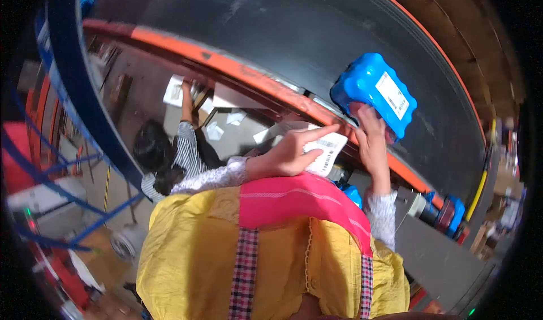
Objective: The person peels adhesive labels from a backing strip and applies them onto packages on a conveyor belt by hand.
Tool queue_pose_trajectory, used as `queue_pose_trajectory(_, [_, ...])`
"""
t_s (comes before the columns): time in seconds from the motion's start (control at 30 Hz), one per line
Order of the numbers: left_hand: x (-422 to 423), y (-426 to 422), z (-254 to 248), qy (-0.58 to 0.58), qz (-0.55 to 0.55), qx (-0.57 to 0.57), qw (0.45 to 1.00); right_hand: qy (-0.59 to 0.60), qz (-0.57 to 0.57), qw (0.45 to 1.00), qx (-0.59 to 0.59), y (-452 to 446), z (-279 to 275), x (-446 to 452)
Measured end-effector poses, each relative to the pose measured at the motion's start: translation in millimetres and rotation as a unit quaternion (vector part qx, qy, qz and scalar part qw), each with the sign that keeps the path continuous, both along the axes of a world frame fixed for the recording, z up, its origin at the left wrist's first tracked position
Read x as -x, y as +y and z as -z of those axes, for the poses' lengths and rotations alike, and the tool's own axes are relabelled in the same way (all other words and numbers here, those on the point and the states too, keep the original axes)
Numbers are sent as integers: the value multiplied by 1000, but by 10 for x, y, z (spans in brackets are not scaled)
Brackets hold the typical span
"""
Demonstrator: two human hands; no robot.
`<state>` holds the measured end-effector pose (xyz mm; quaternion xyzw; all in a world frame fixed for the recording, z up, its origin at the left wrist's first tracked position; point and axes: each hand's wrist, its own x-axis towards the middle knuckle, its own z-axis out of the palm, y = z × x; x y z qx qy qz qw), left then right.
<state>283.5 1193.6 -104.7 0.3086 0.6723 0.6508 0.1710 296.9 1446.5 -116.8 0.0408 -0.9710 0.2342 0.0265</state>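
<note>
My left hand (287,155) is closed at the edge of white barcode labels (329,149), its index finger stretched along their top and its thumb lower down. The labels lie just in front of my body, beside the orange rail. My right hand (370,142) reaches over the rail with fingers stretched out against the near side of a blue plastic-wrapped pack (370,74). That pack rests tilted on the black conveyor belt and bears a white barcode label (392,95) on top. Part of its near side looks dark red behind my fingers.
The orange rail (237,70) edges the black belt (283,23). Below at the left, a person in a striped top (189,150) reaches toward papers (215,130). Blue metal bars (79,94) stand at the left. A blue roller motor (452,215) sits at the right.
</note>
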Motion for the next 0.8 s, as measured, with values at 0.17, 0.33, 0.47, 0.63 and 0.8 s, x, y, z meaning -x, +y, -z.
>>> queue_pose_trajectory(0.17, [101,-161,-70,-12,79,10,997,-61,-107,949,290,-762,-326,-229])
queue_pose_trajectory(0.33, [38,-145,240,-215,53,-191,956,81,-103,957,258,-940,-323,-283])
queue_pose_trajectory(0.47, [29,-278,123,-187,3,-55,981,78,-28,973,215,-1030,-430,-367])
queue_pose_trajectory(0.63, [102,-369,444,-67,-148,-44,986,216,-87,963,137,-947,-467,-290])
queue_pose_trajectory(0.8, [269,-633,257,-172,-363,-62,914,262,247,864,352,-565,-431,-468])
